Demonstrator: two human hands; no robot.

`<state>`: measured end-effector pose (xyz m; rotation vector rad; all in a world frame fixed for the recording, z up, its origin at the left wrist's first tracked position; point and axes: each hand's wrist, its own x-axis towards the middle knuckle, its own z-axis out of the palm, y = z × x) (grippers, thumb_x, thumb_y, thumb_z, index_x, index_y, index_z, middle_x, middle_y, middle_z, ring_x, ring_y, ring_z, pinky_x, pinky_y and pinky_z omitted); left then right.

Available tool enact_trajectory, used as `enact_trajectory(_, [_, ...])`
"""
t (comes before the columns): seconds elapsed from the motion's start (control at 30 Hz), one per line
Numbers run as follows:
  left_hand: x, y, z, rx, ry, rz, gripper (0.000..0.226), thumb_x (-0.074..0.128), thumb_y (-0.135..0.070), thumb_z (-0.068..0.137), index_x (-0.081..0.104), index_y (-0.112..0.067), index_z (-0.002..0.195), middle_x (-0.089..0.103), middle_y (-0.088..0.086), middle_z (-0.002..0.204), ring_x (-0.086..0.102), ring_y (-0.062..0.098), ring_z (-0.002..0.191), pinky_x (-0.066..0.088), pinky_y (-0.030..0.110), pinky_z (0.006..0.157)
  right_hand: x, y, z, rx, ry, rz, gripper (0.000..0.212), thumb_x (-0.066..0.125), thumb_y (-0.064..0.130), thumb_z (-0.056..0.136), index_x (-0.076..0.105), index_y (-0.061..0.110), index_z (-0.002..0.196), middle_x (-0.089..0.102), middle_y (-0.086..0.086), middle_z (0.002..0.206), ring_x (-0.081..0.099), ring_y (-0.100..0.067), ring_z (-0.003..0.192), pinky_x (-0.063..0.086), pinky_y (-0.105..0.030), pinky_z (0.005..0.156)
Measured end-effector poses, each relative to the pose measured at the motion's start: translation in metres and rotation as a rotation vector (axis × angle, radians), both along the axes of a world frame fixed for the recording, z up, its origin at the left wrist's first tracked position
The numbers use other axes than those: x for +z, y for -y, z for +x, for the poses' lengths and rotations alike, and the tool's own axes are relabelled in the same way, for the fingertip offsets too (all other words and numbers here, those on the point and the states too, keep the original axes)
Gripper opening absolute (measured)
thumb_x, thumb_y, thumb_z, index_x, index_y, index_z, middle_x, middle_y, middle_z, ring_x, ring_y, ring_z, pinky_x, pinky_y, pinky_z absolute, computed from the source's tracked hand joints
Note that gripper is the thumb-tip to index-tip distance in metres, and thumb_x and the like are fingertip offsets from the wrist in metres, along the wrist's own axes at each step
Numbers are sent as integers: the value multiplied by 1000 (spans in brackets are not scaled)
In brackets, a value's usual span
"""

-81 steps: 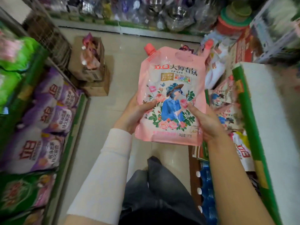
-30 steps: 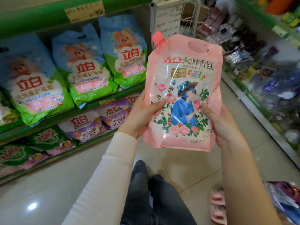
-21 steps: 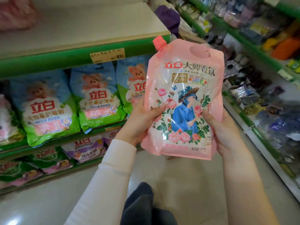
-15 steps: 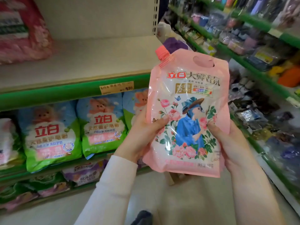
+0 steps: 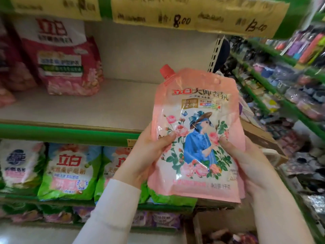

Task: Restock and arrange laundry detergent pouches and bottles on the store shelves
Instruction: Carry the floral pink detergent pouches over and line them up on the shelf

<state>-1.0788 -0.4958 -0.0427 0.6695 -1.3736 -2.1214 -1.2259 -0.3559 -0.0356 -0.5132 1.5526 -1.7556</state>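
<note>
Pink glossy pouch (image 5: pixel 197 138) is held upright in the air in front of the shelving, cap (image 5: pixel 166 70) at its top left corner. It is level with the bare stretch of the middle shelf (image 5: pixel 114 106) but not yet set on it. The left hand (image 5: pixel 146 159) is curled round the left edge, thumb pressed on the printed front. The right hand (image 5: pixel 246 166) is curled round the lower right edge the same way. Both grips sit low on the pouch.

Risks, as judged:
- Film looks slick and the fill soft. If one hand is released early, a sag or slide out of the other is likely.
- Base looks soft. If it is stood with no back support, a forward slump over the green shelf lip (image 5: pixel 70 132) is likely, onto the green bags (image 5: pixel 68 171) below.
- Red-and-white bag (image 5: pixel 61 59) stands at the left of the same shelf. If it is pushed hard by the pouch, it may be tipped.
- Cap could be caught under the price-label strip (image 5: pixel 181 18) above if entry is made too high.
- Shelf depth cannot be judged from this blurred view.
</note>
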Motion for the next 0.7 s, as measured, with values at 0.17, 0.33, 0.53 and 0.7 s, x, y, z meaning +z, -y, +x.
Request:
enact_trajectory(0.17, [16,48,12,118,1,-7,29,62,-1,80,57,-9,107,73,10,79,71,22,67,59,33,60,15,65,2,71,-40,-28,46,70,19,60,62,16,105,75,-8,87,72,-22,73,59,-36,58])
enact_trajectory(0.33, [33,109,23,167,21,26,47,73,-15,53,64,1,95,73,9,74,71,17,65,59,29,62,35,135,11,87,-45,-11,40,73,20,54,58,19,91,74,-2,72,72,-19,64,57,-33,55])
enact_trajectory(0.53, [39,190,8,181,30,-161,18,70,-11,80,65,-9,98,73,4,83,70,17,82,58,33,79,41,210,-2,22,-185,-31,16,67,11,81,62,10,97,73,1,69,69,-12,59,54,-23,52])
enact_trajectory(0.7, [36,238,-15,214,-5,-244,30,69,-13,82,63,-9,112,69,10,106,67,22,98,52,42,92,41,257,-19,-62,-335,-78,16,69,15,82,63,14,97,72,4,71,69,-13,62,55,-23,56])
